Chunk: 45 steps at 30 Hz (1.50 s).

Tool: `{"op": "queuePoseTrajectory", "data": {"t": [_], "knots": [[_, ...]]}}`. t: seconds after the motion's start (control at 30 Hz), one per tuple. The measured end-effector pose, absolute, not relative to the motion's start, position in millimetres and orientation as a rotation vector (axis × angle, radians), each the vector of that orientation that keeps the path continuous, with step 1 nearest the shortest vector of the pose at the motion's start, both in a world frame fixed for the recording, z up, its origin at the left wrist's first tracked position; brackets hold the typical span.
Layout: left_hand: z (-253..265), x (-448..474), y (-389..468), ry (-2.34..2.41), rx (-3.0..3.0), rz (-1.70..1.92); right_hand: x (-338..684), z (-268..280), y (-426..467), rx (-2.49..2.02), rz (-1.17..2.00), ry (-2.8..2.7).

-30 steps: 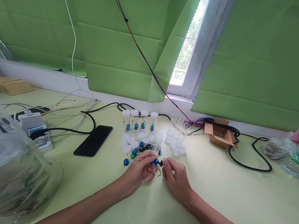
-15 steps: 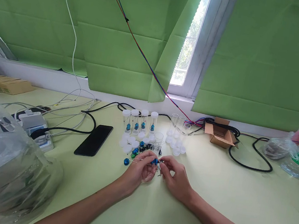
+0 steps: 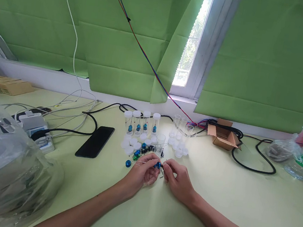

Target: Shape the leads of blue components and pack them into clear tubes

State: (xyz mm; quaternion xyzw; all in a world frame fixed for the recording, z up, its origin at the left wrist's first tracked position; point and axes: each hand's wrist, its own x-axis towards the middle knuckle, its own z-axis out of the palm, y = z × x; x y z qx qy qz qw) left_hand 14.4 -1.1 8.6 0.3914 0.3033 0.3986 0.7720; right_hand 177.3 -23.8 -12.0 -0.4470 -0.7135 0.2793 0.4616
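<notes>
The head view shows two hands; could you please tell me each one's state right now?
Left hand: closed, holding a blue part.
Right hand: curled at a small dark piece beside it; whether it grips that cannot be told.

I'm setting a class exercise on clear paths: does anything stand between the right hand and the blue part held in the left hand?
Only a small dark piece shows between the right hand and the blue part in the left hand; nothing else visible blocks the gap.

Left fingers [image 3: 150, 162] hold blue part [image 3: 157, 165] (phone [image 3: 95, 142] farther left).
</notes>
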Motion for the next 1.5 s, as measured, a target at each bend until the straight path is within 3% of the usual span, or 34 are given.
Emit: {"op": "queuePoseTrajectory", "data": {"t": [0.77,1.5], "knots": [[9,13,-4,0.610,1.042,0.814,178,-18,-21,-1.125,0.623,-1.770],[2,12,6,0.521,0.792,0.889,177,-16,-25,-1.056,0.673,-1.665]]}}
